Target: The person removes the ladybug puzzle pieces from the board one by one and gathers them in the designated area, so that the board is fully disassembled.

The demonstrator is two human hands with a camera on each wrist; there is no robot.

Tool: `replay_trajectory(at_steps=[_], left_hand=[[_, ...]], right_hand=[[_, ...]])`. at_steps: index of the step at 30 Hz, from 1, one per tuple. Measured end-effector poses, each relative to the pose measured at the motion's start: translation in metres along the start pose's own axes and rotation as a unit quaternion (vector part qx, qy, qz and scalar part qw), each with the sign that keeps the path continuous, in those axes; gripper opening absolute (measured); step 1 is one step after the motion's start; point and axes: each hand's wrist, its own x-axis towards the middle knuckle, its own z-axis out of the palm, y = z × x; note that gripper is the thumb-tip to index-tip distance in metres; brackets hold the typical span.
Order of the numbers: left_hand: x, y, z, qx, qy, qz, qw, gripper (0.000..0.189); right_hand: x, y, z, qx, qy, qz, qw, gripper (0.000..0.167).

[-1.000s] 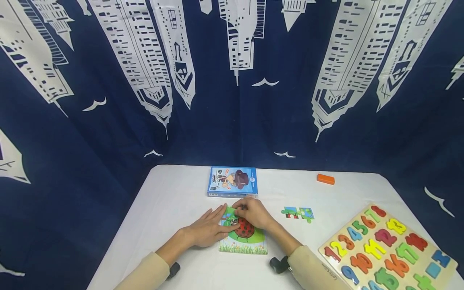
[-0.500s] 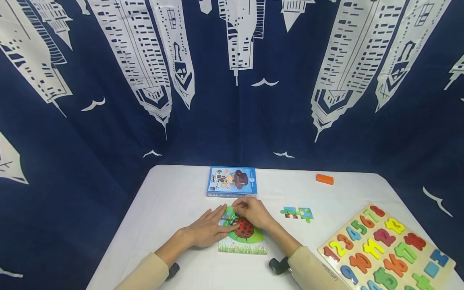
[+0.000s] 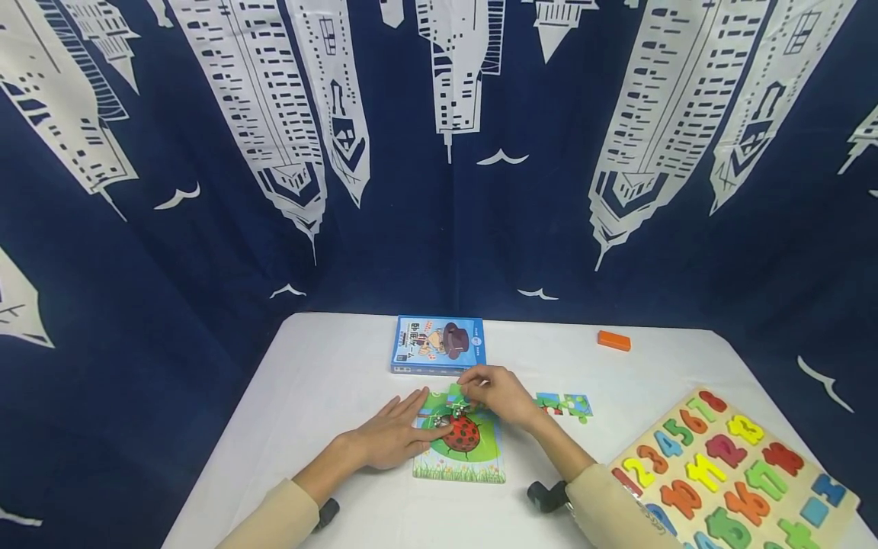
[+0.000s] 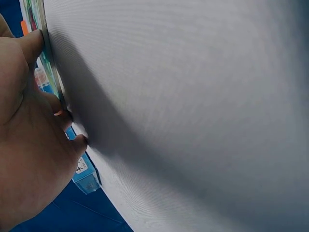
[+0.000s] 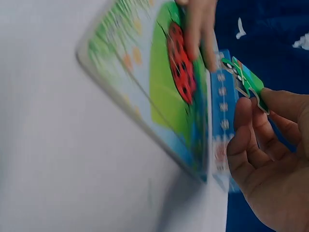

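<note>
A ladybug puzzle board (image 3: 459, 470) lies on the white table, with a red spotted ladybug on green and a grassy lower edge. My left hand (image 3: 394, 432) rests flat on the board's left side, fingers spread and thumb reaching toward the ladybug. My right hand (image 3: 499, 393) pinches a green puzzle piece (image 5: 246, 78) between thumb and fingers. In the right wrist view the piece is raised above the board and tilted. Two joined puzzle pieces (image 3: 576, 404) lie to the right of the board, partly behind my right hand.
Behind the board lies a blue game box (image 3: 439, 345). An orange block (image 3: 613, 341) sits at the back right. A wooden number board (image 3: 686, 457) with coloured numerals takes up the right front. A dark blue printed curtain (image 3: 446, 229) hangs beyond the table.
My right hand has lifted the puzzle piece off the board's upper part and moved slightly right and away. My left hand has stayed in place.
</note>
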Motion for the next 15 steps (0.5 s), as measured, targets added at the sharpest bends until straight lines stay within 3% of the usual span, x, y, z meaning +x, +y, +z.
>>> replay_trajectory(at_steps=[15], left_hand=[[0.0, 0.0, 0.002, -0.003, 0.001, -0.005, 1.0, 0.043]], right_hand=[[-0.005, 0.027, -0.054, -0.015, 0.009, 0.056, 0.9983, 0.01]])
